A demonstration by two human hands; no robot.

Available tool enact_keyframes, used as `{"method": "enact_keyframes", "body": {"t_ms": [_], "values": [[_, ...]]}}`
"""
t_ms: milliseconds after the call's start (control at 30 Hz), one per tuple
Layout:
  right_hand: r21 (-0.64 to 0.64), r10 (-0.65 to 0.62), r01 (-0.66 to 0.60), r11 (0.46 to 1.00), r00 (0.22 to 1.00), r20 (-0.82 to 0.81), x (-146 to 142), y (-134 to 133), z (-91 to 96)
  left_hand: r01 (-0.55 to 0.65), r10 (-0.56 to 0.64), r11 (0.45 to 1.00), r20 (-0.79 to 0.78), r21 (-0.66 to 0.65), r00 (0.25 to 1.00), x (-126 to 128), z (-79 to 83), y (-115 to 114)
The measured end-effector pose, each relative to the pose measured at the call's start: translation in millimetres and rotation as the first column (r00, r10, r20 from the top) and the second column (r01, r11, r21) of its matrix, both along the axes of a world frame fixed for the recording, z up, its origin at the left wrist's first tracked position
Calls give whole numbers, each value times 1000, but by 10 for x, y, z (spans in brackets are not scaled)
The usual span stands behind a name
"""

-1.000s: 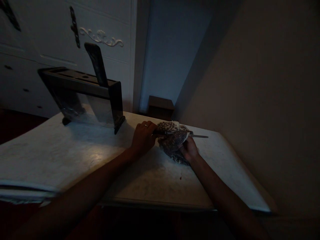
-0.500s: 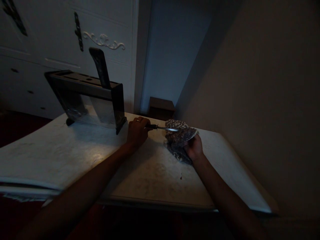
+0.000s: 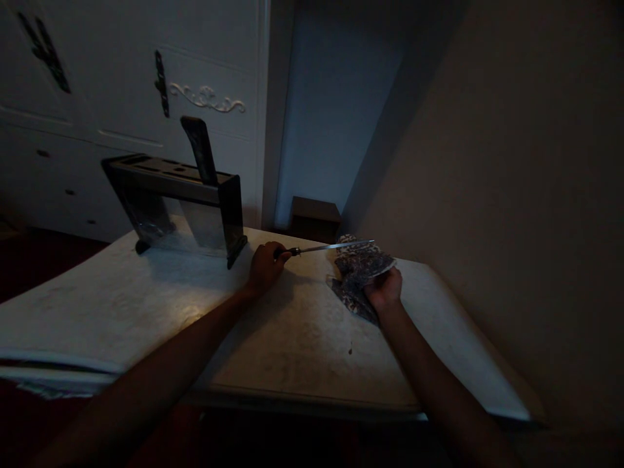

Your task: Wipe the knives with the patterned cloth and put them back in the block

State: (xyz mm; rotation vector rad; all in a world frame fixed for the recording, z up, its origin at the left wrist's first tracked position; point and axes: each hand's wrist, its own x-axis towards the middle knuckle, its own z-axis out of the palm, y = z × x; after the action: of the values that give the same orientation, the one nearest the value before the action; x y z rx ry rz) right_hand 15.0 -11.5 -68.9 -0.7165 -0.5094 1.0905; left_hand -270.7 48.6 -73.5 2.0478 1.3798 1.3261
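My left hand [image 3: 264, 266] is closed round the black handle of a honing steel [image 3: 331, 247], a thin bright rod with a small guard. The rod points right, and its tip lies over the far part of a dark, pale-patterned cloth [image 3: 363, 266]. Whether rod and cloth touch I cannot tell. My right hand [image 3: 387, 290] grips the cloth from its near right side, with the fingers partly hidden under the folds. Left of my left hand stands a black-framed knife block [image 3: 182, 194] with clear sides. One black-handled knife [image 3: 199, 148] is upright in it.
The pale-covered table [image 3: 302, 351] has a small dark speck [image 3: 350, 351] near its front. A white cabinet [image 3: 214, 58] stands behind at the left, a brown box [image 3: 316, 218] beyond the far edge, and a wall [image 3: 487, 162] along the right.
The honing steel's rod now shows to its tip above the cloth, where before the cloth hid its end. The cloth and my right hand have shifted slightly right. The view has tilted a little.
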Motion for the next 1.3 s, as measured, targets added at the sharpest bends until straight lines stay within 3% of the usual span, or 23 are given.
{"method": "enact_keyframes", "body": {"t_ms": [100,167,300,400,467,600,733,867,1100,1300], "values": [[-25,-9,9,1000,1000,-11,-76,-1,3,88,-48,981,221,-175,974,39,33,-32],[-42,-16,16,999,1000,14,-163,-23,15,212,-79,934,413,-286,907,93,59,-86],[-61,11,-3,998,993,118,-387,-124,73,539,-90,751,749,-382,656,254,100,-251],[-26,136,-133,991,962,235,-526,-200,116,709,-68,602,862,-367,503,358,122,-367],[-23,207,-209,978,934,290,-577,-225,121,763,-67,551,894,-337,443,401,125,-416],[-35,265,-268,963,907,329,-585,-225,81,789,-112,548,911,-277,398,445,83,-431],[-59,266,-262,963,908,325,-558,-226,71,777,-131,571,906,-264,404,470,15,-388],[-53,270,-267,962,908,321,-555,-234,96,786,-129,559,908,-265,398,473,-13,-365],[-45,269,-270,962,908,322,-540,-218,90,770,-144,568,886,-292,442,479,9,-399],[-57,285,-282,958,902,324,-512,-223,88,772,-234,575,850,-271,473,515,2,-421]]}}
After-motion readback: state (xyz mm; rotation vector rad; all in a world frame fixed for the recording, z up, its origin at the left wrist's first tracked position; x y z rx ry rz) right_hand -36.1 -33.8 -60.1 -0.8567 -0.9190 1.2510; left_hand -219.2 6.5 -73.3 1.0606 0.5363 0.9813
